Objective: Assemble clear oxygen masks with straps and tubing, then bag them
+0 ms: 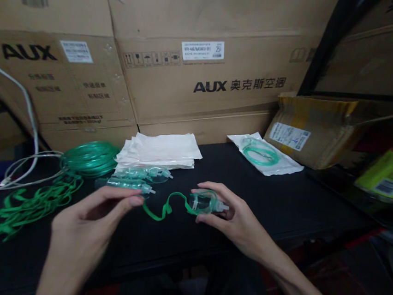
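My right hand [231, 216] grips a clear plastic oxygen mask [207, 202] above the black table [282, 193], fingers wrapped round it. A green elastic strap [165, 207] runs from the mask to my left hand [107, 208], which pinches its other end between thumb and fingertips. Just beyond the strap lie two more clear masks [138, 179] on the table.
A stack of white pouches [161, 151] lies behind the masks. Coiled green tubing [89, 158] and loose green straps [20, 209] sit at left with a white cable [29, 113]. A sealed pouch with tubing [263, 154] lies at right. Cardboard boxes [203, 74] wall the back.
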Demonstrator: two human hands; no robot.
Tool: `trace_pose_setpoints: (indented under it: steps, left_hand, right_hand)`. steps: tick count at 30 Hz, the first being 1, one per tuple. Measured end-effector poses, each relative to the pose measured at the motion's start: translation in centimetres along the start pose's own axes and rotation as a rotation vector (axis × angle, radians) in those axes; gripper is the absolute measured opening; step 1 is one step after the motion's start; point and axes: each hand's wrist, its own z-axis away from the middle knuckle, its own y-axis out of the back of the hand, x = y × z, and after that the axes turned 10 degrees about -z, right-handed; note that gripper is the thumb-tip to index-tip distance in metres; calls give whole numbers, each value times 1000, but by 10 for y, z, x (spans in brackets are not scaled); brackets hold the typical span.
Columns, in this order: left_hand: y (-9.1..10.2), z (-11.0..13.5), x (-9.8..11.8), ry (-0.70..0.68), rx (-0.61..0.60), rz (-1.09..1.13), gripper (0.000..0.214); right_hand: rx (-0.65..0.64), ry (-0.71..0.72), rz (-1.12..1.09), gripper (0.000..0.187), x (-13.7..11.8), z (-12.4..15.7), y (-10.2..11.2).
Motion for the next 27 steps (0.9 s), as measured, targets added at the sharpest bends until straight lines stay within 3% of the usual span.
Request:
trace_pose_setpoints:
  steps: [5,10,14,21,27]
  left_hand:
    - [-26,11,16,-160,-178,121,12]
    - [-39,22,19,-169,-270,133,21]
    - [-46,26,21,-115,-209,130,11]
    - [-47,25,28,-303,-132,63,13]
    - [-49,28,32,-285,-79,67,4]
  right_hand:
    - [-36,87,132,44,7,1,0]
    - [-67,145,165,52,3,4,-1]
    - [-105,202,233,49,-4,7,-3]
    - [-152,276,299,50,-6,7,-2]
    - [-177,313,335,52,-7,8,-2]
